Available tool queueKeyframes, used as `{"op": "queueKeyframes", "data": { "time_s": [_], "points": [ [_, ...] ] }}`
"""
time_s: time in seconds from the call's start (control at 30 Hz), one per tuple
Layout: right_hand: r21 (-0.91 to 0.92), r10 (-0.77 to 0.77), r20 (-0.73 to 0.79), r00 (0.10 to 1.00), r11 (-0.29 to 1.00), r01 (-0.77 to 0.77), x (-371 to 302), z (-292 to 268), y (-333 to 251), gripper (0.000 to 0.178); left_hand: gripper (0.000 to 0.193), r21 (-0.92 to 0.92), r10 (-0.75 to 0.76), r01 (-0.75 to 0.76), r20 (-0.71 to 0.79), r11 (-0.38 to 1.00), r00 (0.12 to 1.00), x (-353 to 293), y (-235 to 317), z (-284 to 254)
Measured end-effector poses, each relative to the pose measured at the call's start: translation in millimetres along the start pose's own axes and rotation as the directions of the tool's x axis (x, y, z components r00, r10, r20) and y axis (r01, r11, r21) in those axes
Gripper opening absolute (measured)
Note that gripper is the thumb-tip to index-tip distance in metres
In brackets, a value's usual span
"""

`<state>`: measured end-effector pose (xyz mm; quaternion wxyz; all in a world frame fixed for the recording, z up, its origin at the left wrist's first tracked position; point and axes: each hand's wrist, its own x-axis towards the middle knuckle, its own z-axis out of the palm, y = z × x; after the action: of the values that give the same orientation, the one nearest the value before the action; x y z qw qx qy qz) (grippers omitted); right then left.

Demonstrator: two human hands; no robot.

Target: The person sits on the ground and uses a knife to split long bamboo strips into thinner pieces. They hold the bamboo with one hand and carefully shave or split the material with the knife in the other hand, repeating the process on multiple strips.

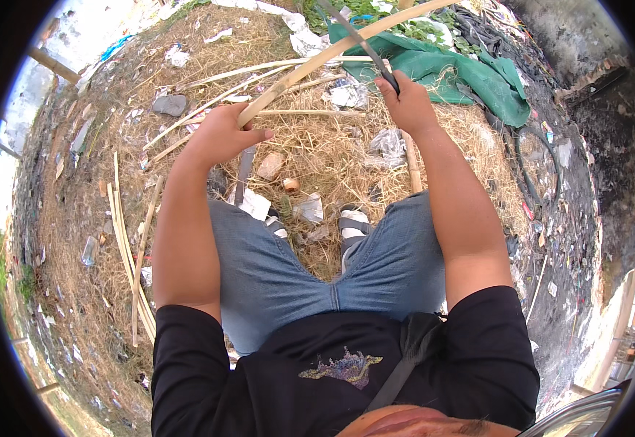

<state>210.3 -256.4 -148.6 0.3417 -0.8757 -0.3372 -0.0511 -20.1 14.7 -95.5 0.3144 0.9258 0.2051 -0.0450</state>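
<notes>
My left hand (222,137) is closed round the near end of a long pale bamboo strip (310,67), its thumb pointing to the right. The strip slants up and away to the right, past the top edge of the view. In my right hand (410,105) is the dark handle of a long knife (370,52), with its blade pointing up and left. Blade and strip cross in the picture; whether they touch I cannot tell. Below my left hand a flat grey bar (244,175) stands beside my knee, its upper end hidden by the hand.
Loose bamboo strips (129,247) lie at the left, and several more lie beyond my left hand. A green sheet (470,81) is spread at the far right. Dry straw, stones and plastic scraps cover the ground. A dark wall (616,146) rises at the right.
</notes>
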Motion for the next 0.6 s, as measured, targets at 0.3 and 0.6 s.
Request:
{"op": "queueKeyframes", "data": {
  "time_s": [0.3, 0.6],
  "points": [
    [-0.015, -0.003, 0.09, 0.996, 1.0, 0.004, -16, -3, -8, 0.053, 0.04, -0.034, 0.025, -0.024, 0.007, 0.999, 1.0, 13, -14, 15],
    [0.013, -0.205, 0.171, 0.964, 0.978, 0.206, -31, -3, -40, 0.042, 0.037, 0.097, 0.125, -0.104, -0.251, 0.99, 0.96, 3, 2, 8]
  ]
}}
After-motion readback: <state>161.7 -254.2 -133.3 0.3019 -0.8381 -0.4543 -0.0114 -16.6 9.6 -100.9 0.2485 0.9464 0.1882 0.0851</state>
